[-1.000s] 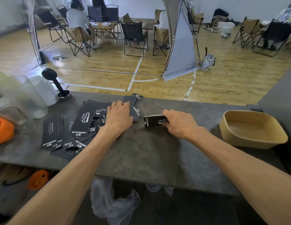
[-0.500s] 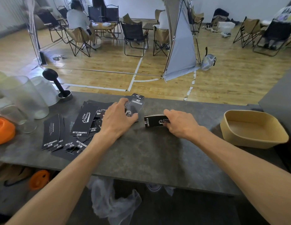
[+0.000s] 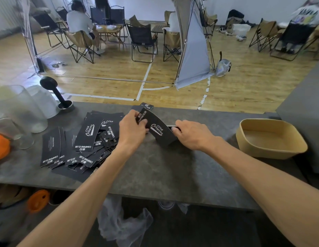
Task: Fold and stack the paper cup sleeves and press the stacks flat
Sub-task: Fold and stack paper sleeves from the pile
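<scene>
Several flat black paper cup sleeves with white lettering lie in a loose pile (image 3: pixel 87 139) on the left half of the grey counter (image 3: pixel 155 168). My left hand (image 3: pixel 132 129) pinches the far end of one black sleeve (image 3: pixel 157 130), lifted and slanting down to the right. My right hand (image 3: pixel 192 134) rests over a small folded stack (image 3: pixel 171 127) of sleeves, which the lifted sleeve and the hand mostly hide. The lifted sleeve's near end reaches my right hand's fingers.
A tan tray (image 3: pixel 270 139) stands at the counter's right. Clear plastic cups (image 3: pixel 21 111), a black tamper (image 3: pixel 57 93) and an orange lid (image 3: pixel 0 147) are at the left. Beyond the counter are folding chairs and seated people.
My left hand has picked one sleeve out of the pile and carried it right, up over the small stack. My right hand has stayed on the stack.
</scene>
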{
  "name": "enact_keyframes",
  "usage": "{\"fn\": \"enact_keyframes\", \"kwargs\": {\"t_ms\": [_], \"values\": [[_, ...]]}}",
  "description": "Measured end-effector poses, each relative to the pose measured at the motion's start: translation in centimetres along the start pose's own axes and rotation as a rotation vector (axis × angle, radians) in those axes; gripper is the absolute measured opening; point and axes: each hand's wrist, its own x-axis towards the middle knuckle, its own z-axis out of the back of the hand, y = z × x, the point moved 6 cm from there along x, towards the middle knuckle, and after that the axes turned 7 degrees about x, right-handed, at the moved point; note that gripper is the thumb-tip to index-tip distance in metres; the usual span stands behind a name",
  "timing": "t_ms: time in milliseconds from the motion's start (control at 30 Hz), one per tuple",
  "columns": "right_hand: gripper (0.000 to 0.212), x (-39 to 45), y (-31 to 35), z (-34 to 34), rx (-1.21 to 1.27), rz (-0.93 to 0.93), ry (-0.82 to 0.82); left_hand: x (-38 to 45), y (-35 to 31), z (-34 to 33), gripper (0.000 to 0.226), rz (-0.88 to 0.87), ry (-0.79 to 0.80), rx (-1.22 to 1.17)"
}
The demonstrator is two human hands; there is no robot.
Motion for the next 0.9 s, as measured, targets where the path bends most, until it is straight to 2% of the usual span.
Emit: {"fn": "enact_keyframes", "kwargs": {"t_ms": [133, 233, 400, 467, 533, 633, 800, 900], "values": [[0.045, 0.0, 0.0, 0.0, 0.047, -0.010, 0.004, -1.7, 1.3, 0.6, 0.023, -0.120, -0.112, 0.283], [0.038, -0.1, 0.0, 0.0, -0.049, 0.022, 0.018, -3.7, 2.1, -0.3, 0.024, -0.163, -0.127, 0.347], [0.025, 0.0, -0.1, -0.3, -0.079, 0.050, 0.005, -4.5, 1.1, -3.6, 0.017, -0.173, -0.067, 0.338], [0.024, 0.0, -0.1, -0.4, -0.074, 0.057, 0.003, -4.4, 0.4, -4.3, 0.025, -0.173, -0.038, 0.341], [0.025, -0.1, 0.0, -0.5, -0.080, 0.059, 0.000, -4.2, 0.1, -4.9, 0.024, -0.181, 0.011, 0.402], [0.023, 0.2, 0.1, -0.2, -0.100, 0.049, 0.018, -4.1, -0.3, -5.2, 0.026, -0.178, 0.061, 0.430], [0.020, 0.3, 0.7, -0.1, -0.124, 0.057, -0.005, -3.7, -0.2, -4.4, 0.019, -0.196, 0.050, 0.482], [0.021, 0.0, 0.9, -0.5, -0.136, 0.068, -0.034, -3.3, 0.5, -4.2, 0.017, -0.226, 0.124, 0.537]]}}
